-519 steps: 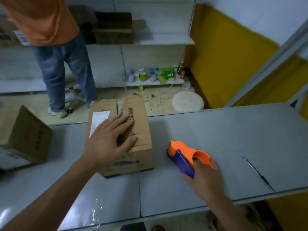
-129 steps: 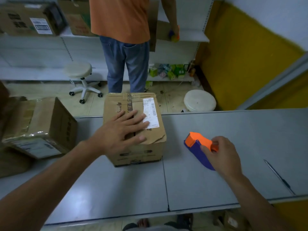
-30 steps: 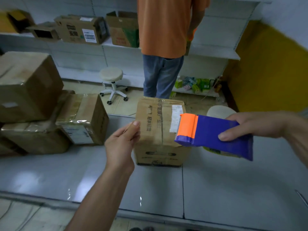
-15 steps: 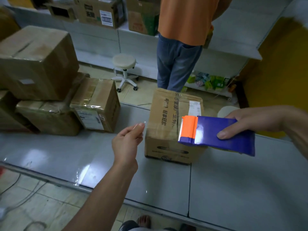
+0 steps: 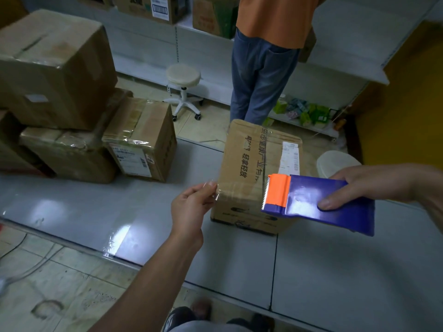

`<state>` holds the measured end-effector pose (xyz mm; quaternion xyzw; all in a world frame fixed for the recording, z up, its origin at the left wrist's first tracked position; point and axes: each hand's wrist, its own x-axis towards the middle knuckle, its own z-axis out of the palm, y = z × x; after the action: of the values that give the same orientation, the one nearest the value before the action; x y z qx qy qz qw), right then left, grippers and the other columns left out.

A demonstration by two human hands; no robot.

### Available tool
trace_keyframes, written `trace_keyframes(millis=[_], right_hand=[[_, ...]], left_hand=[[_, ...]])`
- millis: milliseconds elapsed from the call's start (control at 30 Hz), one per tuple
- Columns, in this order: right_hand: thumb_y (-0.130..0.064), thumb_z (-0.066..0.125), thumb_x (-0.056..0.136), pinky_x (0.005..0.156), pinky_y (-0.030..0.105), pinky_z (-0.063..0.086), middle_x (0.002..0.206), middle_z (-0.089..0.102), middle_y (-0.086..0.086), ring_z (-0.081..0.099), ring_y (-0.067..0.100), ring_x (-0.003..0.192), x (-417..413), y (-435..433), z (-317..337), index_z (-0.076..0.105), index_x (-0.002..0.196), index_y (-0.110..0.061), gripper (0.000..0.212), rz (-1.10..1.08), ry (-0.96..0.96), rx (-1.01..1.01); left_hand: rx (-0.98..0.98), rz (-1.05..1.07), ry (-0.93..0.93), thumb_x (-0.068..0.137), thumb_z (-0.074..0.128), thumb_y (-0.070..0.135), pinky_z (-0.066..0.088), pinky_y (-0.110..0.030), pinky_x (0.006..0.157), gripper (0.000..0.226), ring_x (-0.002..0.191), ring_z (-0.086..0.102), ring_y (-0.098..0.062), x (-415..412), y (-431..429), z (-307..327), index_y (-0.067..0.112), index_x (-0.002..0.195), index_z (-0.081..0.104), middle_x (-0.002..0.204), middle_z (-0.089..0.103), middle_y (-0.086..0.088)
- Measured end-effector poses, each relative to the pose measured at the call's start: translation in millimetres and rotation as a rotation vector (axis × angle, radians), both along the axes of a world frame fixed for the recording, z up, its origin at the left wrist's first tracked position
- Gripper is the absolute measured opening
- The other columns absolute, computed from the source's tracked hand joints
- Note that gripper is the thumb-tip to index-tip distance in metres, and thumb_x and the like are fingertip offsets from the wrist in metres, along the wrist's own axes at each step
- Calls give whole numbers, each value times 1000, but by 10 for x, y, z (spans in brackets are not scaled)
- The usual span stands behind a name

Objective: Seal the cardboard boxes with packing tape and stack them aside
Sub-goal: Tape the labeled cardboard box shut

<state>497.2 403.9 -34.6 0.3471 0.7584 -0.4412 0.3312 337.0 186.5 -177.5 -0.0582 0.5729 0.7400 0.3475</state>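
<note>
Table [image 5: 72, 207] grey, glossy, w/ taped boxes [image 5: 139, 137] stacked left, shelves [image 5: 335, 51] behind.

White stool [image 5: 183, 76] stands before white shelves [image 5: 347, 56], yellow wall [image 5: 412, 104].

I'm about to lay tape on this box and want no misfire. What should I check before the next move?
1. Tape end held: the left hand pinches the free end of the clear tape. Ok.
2. Dispenser gripped: the right hand holds the tape dispenser, toothed edge facing the left hand. Ok.
3. Box steady: the cardboard box sits flat on the table, top flaps down. Ok.
4. Strip lined up with the top seam: cannot tell; the strip is nearly invisible.
5. Strip free of wrinkles: cannot tell.
</note>
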Motion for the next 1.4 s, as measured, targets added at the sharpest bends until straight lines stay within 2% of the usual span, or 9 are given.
trace_keyframes(millis=[267,500,600,733,833,933,1100,1233,1400], right_hand=[[-49,80,42,57,24,51,88,75,14,71,22,70,-13,5,-39,72,96,-6,69,-38,-19,14],[-46,81,43,57,25,52,90,74,16,71,25,72,-20,15,-73,75,93,-8,63,-81,-44,14],[-45,82,42,58,26,51,90,74,19,70,26,70,-16,14,-87,76,91,-7,63,-99,-51,17],[-46,82,42,64,29,51,90,73,21,70,28,72,-31,-1,-70,75,93,-5,66,-92,-58,17],[-45,82,41,60,27,53,90,74,20,70,27,71,-18,-4,-80,74,93,-4,67,-90,-67,18],[-46,82,38,60,27,54,89,75,17,72,26,71,-26,-28,-61,75,91,-7,66,-91,-66,25],[-50,79,39,63,26,53,87,76,8,73,19,72,-23,-83,-7,71,97,-11,70,-51,-51,32],[-42,79,52,56,20,51,83,76,3,72,13,68,-13,-91,5,70,92,-14,49,-61,-31,25],[-45,77,55,59,21,51,87,77,4,72,15,72,62,-80,-13,72,92,-13,49,-50,0,15]], left_hand=[[-23,-82,24,96,56,35,42,-30,85,30,87,54,-13,174,74,-171,16,118,55,95,60,2],[-56,-62,-17,96,53,14,42,-19,73,18,92,53,-14,127,147,-365,11,113,56,99,60,1],[-144,-48,130,101,51,26,41,-11,74,17,102,53,-10,123,115,-438,18,115,55,105,57,7],[-78,-28,606,105,28,40,31,-8,102,33,130,38,7,-63,93,-230,36,135,42,139,44,16],[17,-264,945,106,21,34,23,-31,120,44,145,25,-4,-99,231,-225,27,147,32,155,31,9],[25,-373,999,104,23,26,29,-49,117,46,145,27,-10,-88,313,-389,16,147,37,157,31,1],[-225,-555,995,101,31,49,30,-52,114,49,145,24,-7,-356,183,58,33,146,40,153,30,19],[-310,-487,1220,105,36,36,30,-39,114,42,138,35,-8,-260,548,610,30,146,41,150,43,7],[-603,-771,1531,106,29,34,5,-32,119,47,150,13,-15,-97,907,246,21,150,34,159,30,2]])
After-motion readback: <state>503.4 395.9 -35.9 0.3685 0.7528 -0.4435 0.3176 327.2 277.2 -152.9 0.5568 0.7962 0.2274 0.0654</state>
